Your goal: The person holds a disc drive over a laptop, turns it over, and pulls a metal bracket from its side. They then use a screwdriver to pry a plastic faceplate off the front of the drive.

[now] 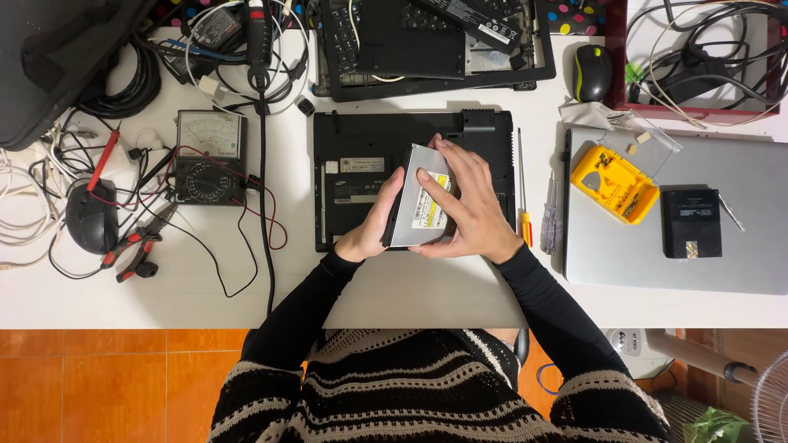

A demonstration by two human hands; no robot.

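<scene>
A black, upturned plastic laptop base [361, 148] lies on the white table [427, 291]. Above it, a flat silver metal optical drive [420, 215] is held: left hand [371, 223] clasps its left edge, right hand [465, 205] spreads fingers across its top.

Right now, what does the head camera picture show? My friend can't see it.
Both hands, left and right, hold a flat silver disc drive over an upturned black laptop on a white table. A meter lies left; screwdrivers and a yellow bit case lie right.
</scene>
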